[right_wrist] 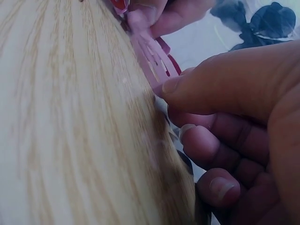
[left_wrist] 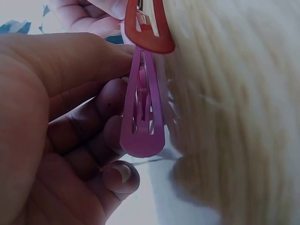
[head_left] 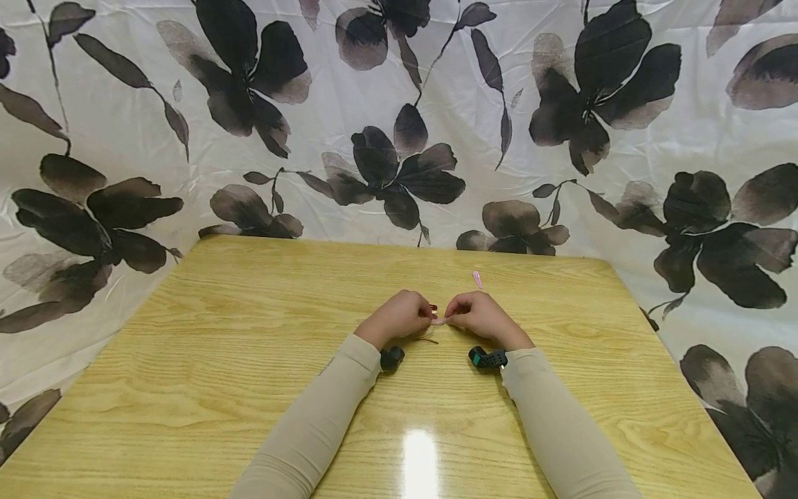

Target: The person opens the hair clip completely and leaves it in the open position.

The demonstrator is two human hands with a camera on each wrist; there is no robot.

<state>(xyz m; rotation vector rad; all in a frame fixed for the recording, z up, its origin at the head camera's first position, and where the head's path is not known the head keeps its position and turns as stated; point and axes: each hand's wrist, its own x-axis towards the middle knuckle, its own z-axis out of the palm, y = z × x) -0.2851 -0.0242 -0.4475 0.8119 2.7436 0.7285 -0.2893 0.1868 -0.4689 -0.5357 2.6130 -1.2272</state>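
Observation:
My left hand point(head_left: 402, 317) pinches snap hair clips between thumb and fingers. In the left wrist view a pink hair clip point(left_wrist: 142, 144) hangs at its fingertips with its wide end down, and a red hair clip point(left_wrist: 149, 43) overlaps its narrow end. Opposite, my right hand point(head_left: 483, 317) pinches the broad end of a light pink hair clip point(right_wrist: 149, 61) between thumb and finger. Red edges show behind that clip in the right wrist view. Both hands meet close above the table; how the clips are joined is partly hidden by the fingers.
Another pink hair clip point(head_left: 477, 279) lies on the wooden table point(head_left: 280, 333) beyond my right hand. A thin brown strand point(head_left: 427, 339) shows just below my left hand. A floral cloth point(head_left: 299, 125) hangs behind the table. Dark bands with devices sit on both wrists.

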